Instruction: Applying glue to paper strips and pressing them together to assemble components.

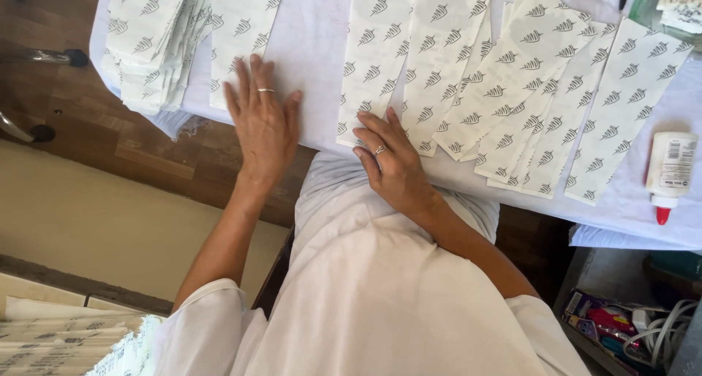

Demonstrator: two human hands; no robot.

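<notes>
White sleeves lead to both flat, open hands: left hand (265, 124) on the bare counter (314, 47), right hand (393, 160) pressing a leaf-printed strip (371, 62); keep fingers spread, pressure even

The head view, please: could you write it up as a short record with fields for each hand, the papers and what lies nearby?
left hand: flat, fingers spread, on the white table cover
right hand: fingertips on the near end of a leaf-printed paper strip
fanned strips: overlapping, right of the right hand
stacked strips: piled at the table's left edge
glue bottle: white, red tip, lying at far right
rings: one on each hand
</notes>
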